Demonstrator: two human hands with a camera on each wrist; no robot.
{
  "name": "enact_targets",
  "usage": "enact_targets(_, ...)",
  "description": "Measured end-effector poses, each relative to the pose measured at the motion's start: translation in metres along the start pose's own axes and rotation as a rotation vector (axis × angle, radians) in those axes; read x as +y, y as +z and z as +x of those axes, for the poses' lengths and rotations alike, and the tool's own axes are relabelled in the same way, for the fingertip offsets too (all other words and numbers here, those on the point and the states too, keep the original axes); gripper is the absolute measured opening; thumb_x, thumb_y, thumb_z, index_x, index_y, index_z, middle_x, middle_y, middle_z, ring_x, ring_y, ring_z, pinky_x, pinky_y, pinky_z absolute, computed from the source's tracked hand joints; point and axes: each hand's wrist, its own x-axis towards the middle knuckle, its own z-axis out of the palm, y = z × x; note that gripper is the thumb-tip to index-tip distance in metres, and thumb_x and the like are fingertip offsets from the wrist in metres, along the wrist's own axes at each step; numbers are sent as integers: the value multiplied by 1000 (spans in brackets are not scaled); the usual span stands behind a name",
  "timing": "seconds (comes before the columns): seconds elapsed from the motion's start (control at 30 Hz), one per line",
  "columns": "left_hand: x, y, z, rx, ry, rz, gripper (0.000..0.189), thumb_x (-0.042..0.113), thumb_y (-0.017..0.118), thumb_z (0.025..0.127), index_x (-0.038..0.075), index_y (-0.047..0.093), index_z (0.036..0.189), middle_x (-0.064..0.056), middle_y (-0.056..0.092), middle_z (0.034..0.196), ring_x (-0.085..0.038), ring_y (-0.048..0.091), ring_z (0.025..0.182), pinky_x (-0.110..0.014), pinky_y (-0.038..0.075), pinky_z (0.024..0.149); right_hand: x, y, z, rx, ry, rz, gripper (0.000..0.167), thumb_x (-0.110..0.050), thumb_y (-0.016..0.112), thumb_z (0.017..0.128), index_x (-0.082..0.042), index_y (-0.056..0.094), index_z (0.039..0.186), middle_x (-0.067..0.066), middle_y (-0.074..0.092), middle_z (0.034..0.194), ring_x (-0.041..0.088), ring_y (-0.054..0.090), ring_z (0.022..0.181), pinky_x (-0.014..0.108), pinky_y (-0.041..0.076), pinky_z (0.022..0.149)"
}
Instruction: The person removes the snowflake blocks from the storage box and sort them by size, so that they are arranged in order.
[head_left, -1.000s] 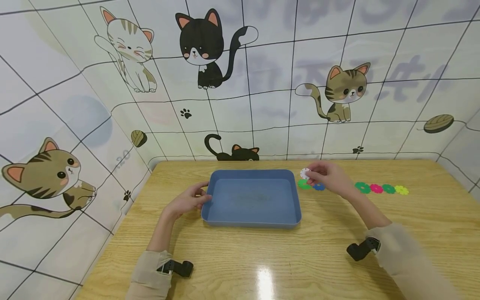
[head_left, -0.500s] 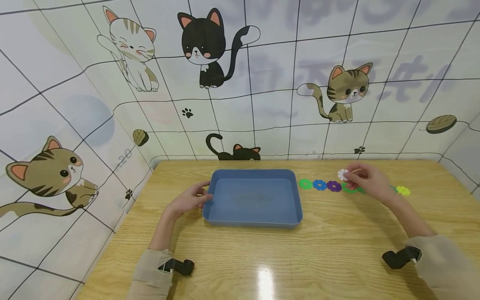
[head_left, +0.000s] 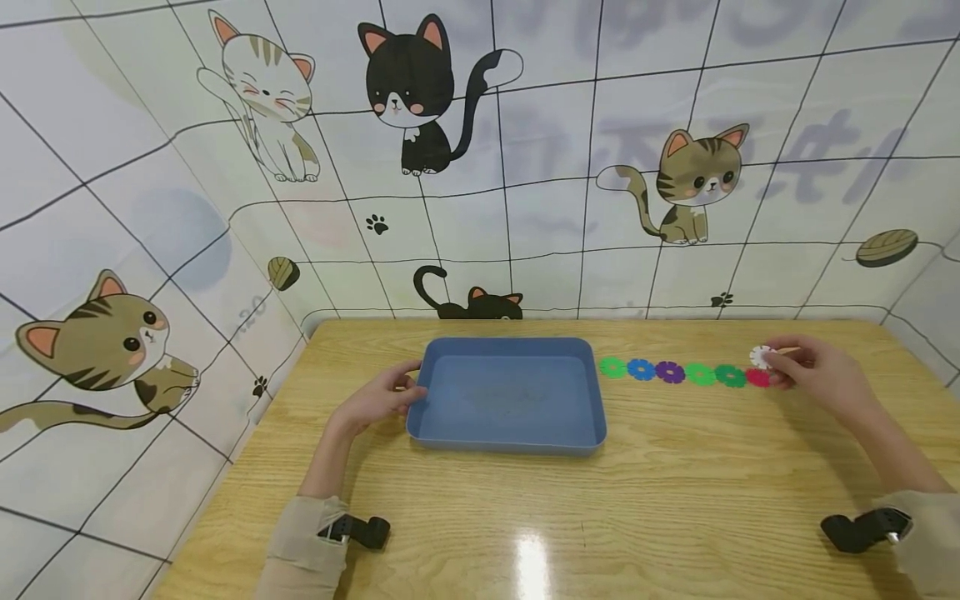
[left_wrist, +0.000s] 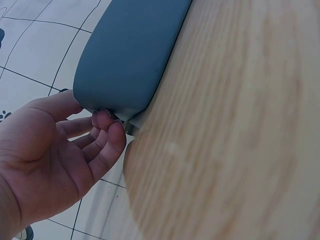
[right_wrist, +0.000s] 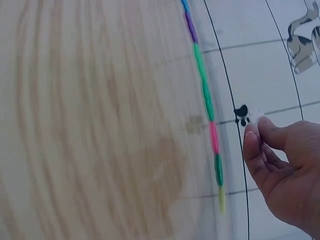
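Observation:
In the head view my left hand (head_left: 381, 400) holds the left side of a blue rectangular tray (head_left: 506, 443), thumb over its rim. The left wrist view shows my fingers curled at the tray's corner (left_wrist: 115, 75). At the right, my right hand (head_left: 825, 379) pinches a white snowflake disc (head_left: 761, 357) between thumb and fingertips, just above the row of discs. A red disc (head_left: 758, 377) lies below it, partly covered. In the right wrist view the white disc (right_wrist: 254, 115) looks blurred beside the thumb tip.
Right of the tray lies a row of flat discs: light green (head_left: 612, 367), blue (head_left: 641, 370), purple (head_left: 670, 372), another light green (head_left: 701, 374) and dark green (head_left: 731, 376). A yellow disc (right_wrist: 222, 200) ends the row. Behind the wooden table (head_left: 480, 517) stands a cat-printed wall (head_left: 555, 208).
My right hand has moved rightward along the row with the white disc, uncovering the purple and green discs. My left hand has stayed at the tray.

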Motion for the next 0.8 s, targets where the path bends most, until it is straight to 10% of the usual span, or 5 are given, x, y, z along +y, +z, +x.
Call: enact_targets(0.8,0,2,0,-10,13,-8,68,14,58,103,-5,22,157,-14,53,100,-20,51,72,-32,47,67,83,-34,-3,161,299,-107,38,-15,52,106,20,47,120,29,65,83,8,58,55,21,47,47)
